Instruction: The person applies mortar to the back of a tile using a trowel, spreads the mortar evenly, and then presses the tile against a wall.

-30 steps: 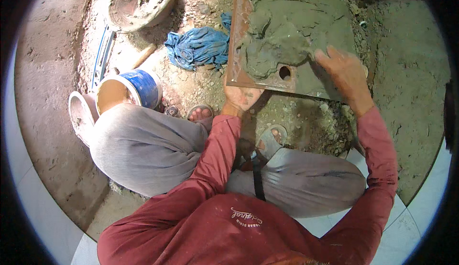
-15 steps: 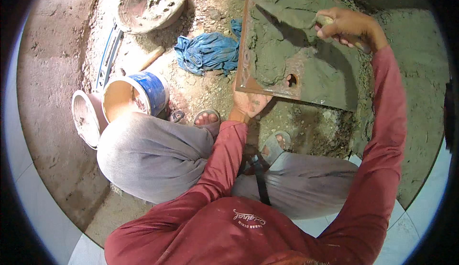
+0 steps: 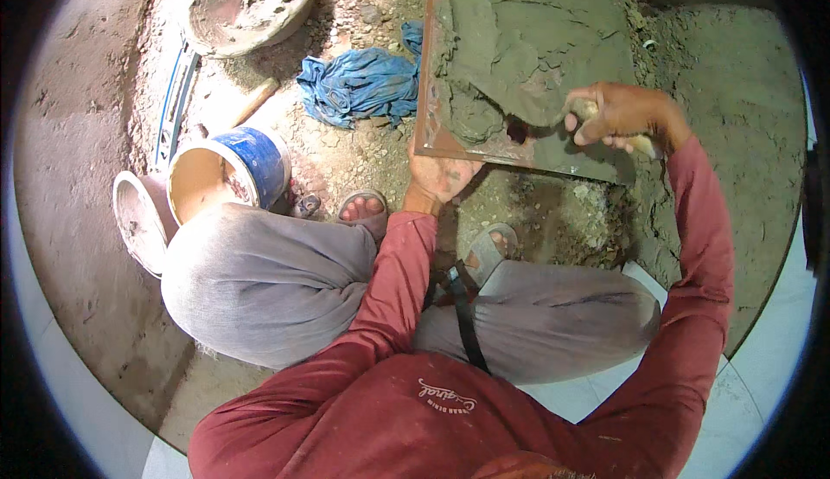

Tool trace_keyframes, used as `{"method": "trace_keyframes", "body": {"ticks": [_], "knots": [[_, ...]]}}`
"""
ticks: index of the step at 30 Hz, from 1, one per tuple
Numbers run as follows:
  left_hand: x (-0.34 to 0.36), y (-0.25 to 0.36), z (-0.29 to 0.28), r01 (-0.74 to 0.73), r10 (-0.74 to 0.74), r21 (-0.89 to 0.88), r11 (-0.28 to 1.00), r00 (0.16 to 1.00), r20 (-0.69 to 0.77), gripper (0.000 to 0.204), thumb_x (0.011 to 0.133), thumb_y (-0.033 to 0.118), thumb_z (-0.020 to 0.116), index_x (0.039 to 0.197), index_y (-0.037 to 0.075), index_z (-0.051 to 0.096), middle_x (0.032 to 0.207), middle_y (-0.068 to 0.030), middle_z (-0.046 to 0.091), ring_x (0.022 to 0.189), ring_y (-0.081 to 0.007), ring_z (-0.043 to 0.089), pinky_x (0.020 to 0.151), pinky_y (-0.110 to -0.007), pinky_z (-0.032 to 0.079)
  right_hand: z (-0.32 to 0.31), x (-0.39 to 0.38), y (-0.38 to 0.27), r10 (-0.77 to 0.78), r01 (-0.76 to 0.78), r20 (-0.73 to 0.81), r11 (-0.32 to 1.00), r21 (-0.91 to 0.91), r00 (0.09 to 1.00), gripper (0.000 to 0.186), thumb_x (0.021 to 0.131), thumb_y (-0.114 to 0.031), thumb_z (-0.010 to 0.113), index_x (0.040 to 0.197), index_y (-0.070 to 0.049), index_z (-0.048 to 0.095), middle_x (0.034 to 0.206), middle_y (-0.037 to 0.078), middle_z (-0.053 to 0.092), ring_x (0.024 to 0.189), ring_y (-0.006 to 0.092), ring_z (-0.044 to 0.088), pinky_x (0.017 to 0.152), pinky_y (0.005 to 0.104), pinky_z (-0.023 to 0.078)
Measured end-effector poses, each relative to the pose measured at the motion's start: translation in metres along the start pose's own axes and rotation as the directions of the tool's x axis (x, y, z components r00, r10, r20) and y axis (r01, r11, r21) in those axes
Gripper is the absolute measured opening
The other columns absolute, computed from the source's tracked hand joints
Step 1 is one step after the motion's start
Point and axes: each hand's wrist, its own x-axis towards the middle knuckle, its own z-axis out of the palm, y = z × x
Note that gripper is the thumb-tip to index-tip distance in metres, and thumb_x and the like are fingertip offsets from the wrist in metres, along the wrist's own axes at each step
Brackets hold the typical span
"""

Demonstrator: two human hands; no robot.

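Note:
A square tile [image 3: 438,143] with a reddish-brown edge is coated in wet grey-green mortar [image 3: 553,25]. My left hand [image 3: 439,178] holds up its near left corner, palm up, its fingers partly hidden under the edge. In my right hand [image 3: 624,118] is the wooden handle of a trowel [image 3: 532,107], gripped over the tile's near right part. Mortar smears the trowel's blade, which lies low against the coat, so its outline is hard to make out. Near the blade tip a dark reddish hole in the tile partly shows.
Left of the tile lies a crumpled blue cloth [image 3: 359,88]. Farther left are a basin of mortar [image 3: 298,12], a blue-and-white bucket [image 3: 270,163] of brownish liquid, a tipped pale bucket [image 3: 138,220], a spirit level [image 3: 175,103] and a wooden handle [image 3: 257,101]. Rough gravelly ground surrounds my feet.
My right hand has brought the trowel down and nearer me, its blade now by the hole. Mortar at the tile's left side has been reshaped. The left hand keeps its hold.

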Motion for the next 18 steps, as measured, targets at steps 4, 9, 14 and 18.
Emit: {"method": "trace_keyframes", "body": {"ticks": [4,9,14,18], "knots": [[0.000,0.005,-0.017,-0.025,0.025,0.033,0.999,1.000,-0.011,0.065,0.098,0.052,0.041,0.146,0.008,0.046,0.149,-0.0156,0.048,0.137,-0.0379,0.045,0.114,-0.058,0.033,0.050,-0.013,0.023,-0.229,0.214,-0.177,0.972,-0.100,0.957,0.034,0.087,-0.026,0.074,0.114,-0.011,0.060,0.076,0.005,0.059,0.059,0.0179,0.057,0.057,0.0349,0.048],[0.003,-0.001,-0.008,-0.001,0.001,0.023,1.000,1.000,0.012,0.065,0.098,0.051,0.042,0.147,0.007,0.044,0.151,-0.0167,0.045,0.138,-0.0385,0.043,0.116,-0.058,0.031,0.102,-0.029,0.040,-0.434,0.093,-0.453,0.794,-0.601,0.779,0.042,0.088,-0.025,0.070,0.125,-0.010,0.056,0.094,0.022,0.065,0.093,0.0417,0.063,0.079,0.0500,0.049],[0.000,0.004,-0.010,0.024,-0.024,0.028,0.999,1.000,0.016,0.068,0.099,0.052,0.042,0.150,0.008,0.038,0.153,-0.0172,0.041,0.140,-0.0383,0.040,0.118,-0.057,0.028,0.123,-0.039,0.020,-0.441,-0.031,-0.518,0.739,-0.672,0.733,0.042,0.084,-0.013,0.068,0.124,-0.012,0.055,0.086,0.019,0.065,0.087,0.0408,0.066,0.073,0.0513,0.051],[0.000,0.000,-0.012,-0.001,0.001,0.057,0.998,1.000,0.001,0.063,0.100,0.050,0.042,0.147,0.008,0.043,0.149,-0.0167,0.047,0.138,-0.0365,0.043,0.117,-0.055,0.029,0.134,-0.035,0.036,-0.515,0.094,-0.503,0.757,-0.646,0.694,0.035,0.084,-0.011,0.066,0.117,-0.010,0.054,0.081,0.019,0.066,0.079,0.0424,0.067,0.066,0.0516,0.051]]}}
